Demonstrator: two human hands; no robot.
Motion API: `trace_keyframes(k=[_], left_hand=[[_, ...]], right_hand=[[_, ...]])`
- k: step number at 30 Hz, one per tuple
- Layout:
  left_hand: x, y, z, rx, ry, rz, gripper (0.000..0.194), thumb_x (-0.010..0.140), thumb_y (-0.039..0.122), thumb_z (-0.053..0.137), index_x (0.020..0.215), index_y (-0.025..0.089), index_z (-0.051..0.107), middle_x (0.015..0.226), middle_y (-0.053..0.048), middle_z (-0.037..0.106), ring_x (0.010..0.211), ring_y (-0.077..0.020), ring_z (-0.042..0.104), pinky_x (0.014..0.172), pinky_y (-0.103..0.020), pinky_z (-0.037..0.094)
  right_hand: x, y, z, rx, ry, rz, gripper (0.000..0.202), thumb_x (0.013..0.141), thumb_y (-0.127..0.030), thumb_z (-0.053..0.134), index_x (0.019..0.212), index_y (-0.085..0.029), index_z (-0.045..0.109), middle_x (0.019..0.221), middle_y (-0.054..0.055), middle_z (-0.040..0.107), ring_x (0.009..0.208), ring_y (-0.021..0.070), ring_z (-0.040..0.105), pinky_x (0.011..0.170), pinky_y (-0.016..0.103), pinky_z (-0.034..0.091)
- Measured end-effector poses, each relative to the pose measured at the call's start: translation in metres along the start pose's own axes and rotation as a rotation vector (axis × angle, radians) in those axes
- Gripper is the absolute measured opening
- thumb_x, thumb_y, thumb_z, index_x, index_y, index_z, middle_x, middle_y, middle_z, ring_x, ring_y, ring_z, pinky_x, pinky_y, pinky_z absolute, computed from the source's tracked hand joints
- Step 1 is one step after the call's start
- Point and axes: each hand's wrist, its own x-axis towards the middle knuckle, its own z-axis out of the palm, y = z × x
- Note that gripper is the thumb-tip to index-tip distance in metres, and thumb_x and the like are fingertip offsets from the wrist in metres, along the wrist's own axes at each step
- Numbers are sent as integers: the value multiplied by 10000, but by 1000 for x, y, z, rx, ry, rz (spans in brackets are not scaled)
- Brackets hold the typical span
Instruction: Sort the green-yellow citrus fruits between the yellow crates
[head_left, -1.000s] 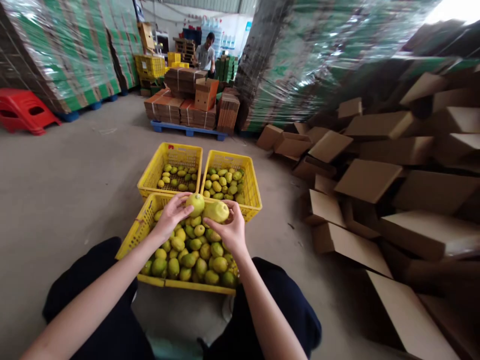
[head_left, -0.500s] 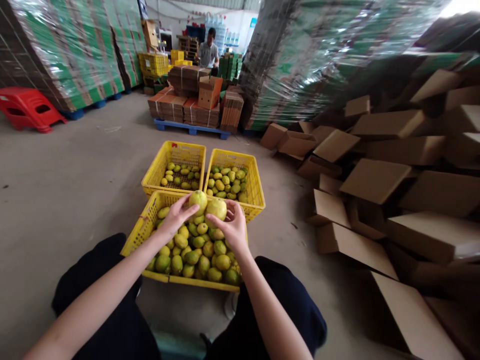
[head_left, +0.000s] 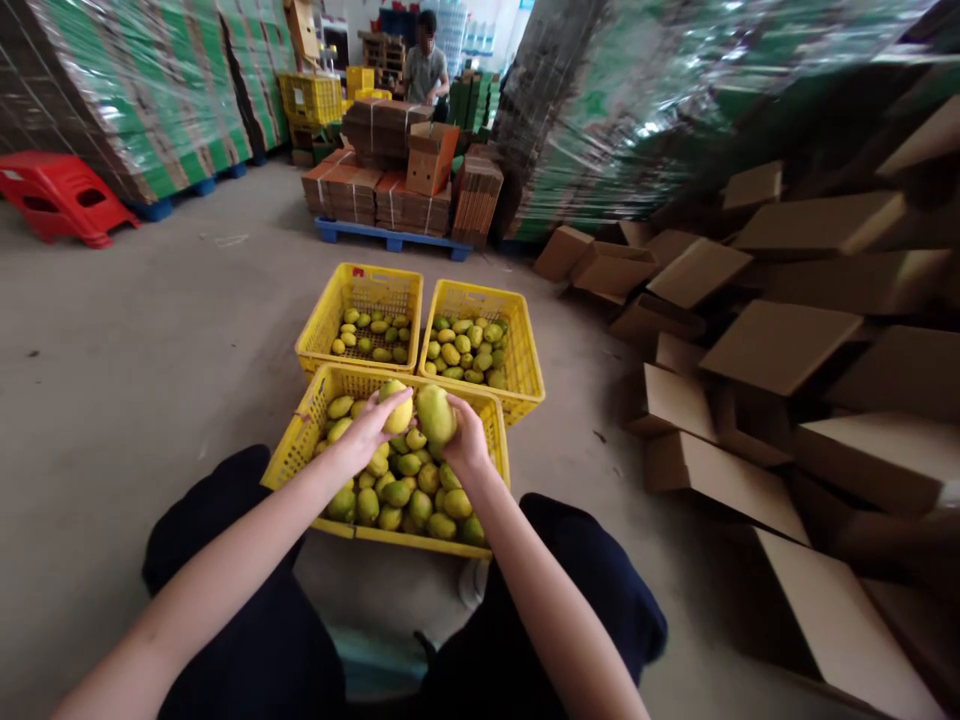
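My left hand (head_left: 366,430) is closed around a yellow-green lemon (head_left: 400,414), held above the near yellow crate (head_left: 496,420). Just to the right, my right hand (head_left: 468,438) grips a greener lemon (head_left: 435,414), its fingers mostly hidden behind the fruit. The two lemons are close together. Beneath both hands, many loose lemons (head_left: 409,490) in yellow and green fill the near crate. Behind it stand two more yellow crates: the left one (head_left: 321,335) has a thin layer of lemons on its bottom, and the right one (head_left: 531,365) has more.
Open cardboard boxes (head_left: 780,345) lie heaped on the right. Flattened cartons (head_left: 345,190) sit on a blue pallet (head_left: 360,235) ahead, with a person (head_left: 426,70) behind. A red stool (head_left: 67,200) and wrapped stacks (head_left: 165,100) stand at the left.
Both lemons have been turned in my hands; the right one now shows its long side. My right fingers have moved behind its fruit. The view has tipped slightly downward.
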Motion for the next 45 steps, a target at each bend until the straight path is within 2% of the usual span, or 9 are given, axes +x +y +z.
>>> trace_keyframes(k=[7, 11, 17, 23, 27, 32, 39, 42, 45], left_hand=[[-6, 7, 7, -121, -108, -21, 353, 788, 438, 744, 1005, 169, 671, 1072, -82, 720, 1097, -237, 640, 895, -308, 556], [-5, 10, 9, -180, -189, -8, 430, 798, 449, 744, 1096, 147, 672, 1091, -111, 726, 1092, -263, 647, 920, -344, 550], [-1, 13, 5, -180, -107, -99, 410, 979, 433, 452, 1099, 104, 665, 823, -90, 741, 573, -147, 631, 536, -247, 519], [-4, 14, 8, -159, -27, -77, 364, 985, 349, 416, 1187, 124, 619, 693, -42, 701, 461, -131, 592, 429, -217, 462], [-8, 21, 13, -187, -35, -74, 370, 1004, 344, 350, 1105, 102, 611, 690, -58, 695, 457, -134, 606, 425, -212, 485], [-7, 19, 13, -225, -81, -177, 277, 979, 239, 379, 1060, 90, 597, 662, -64, 678, 506, -145, 639, 494, -210, 536], [1, 2, 3, 192, -77, -247, 558, 970, 561, 385, 1068, 93, 674, 558, -53, 637, 319, -121, 499, 314, -203, 333], [2, 2, 1, 351, -82, -248, 679, 963, 632, 290, 1033, 91, 695, 488, -40, 589, 296, -119, 462, 313, -207, 278], [1, 3, 2, 411, -103, -228, 678, 956, 638, 311, 1034, 88, 700, 493, -34, 587, 341, -128, 497, 361, -218, 337]], right_hand=[[-11, -4, 7, 176, 106, 70, 351, 728, -580, 633, 787, -235, 648, 719, 35, 730, 687, 259, 697, 611, 400, 586], [-8, -8, 7, 209, 68, 64, 443, 712, -669, 661, 827, -242, 648, 737, 22, 733, 674, 247, 695, 624, 401, 597], [-6, -13, 2, 89, -132, 69, 653, 720, -840, 494, 815, -220, 675, 731, 77, 732, 660, 264, 695, 560, 411, 587], [-16, -23, 5, 201, -87, 168, 365, 805, -533, 615, 843, -176, 683, 744, 63, 736, 583, 183, 663, 521, 296, 591], [-21, -31, 8, 317, -51, 191, 152, 795, -300, 631, 857, -166, 666, 735, 51, 743, 601, 166, 677, 558, 264, 617], [-20, -34, 10, 324, 67, 247, 113, 867, -271, 586, 822, -175, 624, 673, 27, 719, 553, 136, 671, 504, 214, 595], [-20, -25, 8, 28, 14, 337, 270, 846, -447, 659, 802, -188, 595, 528, -8, 619, 348, 103, 507, 275, 176, 371], [-22, -25, 6, -29, 7, 316, 336, 850, -528, 633, 813, -197, 585, 533, -14, 615, 356, 109, 509, 279, 185, 373], [-22, -24, 1, -37, -6, 320, 465, 831, -650, 585, 798, -186, 591, 551, 0, 620, 368, 110, 520, 298, 196, 395]])
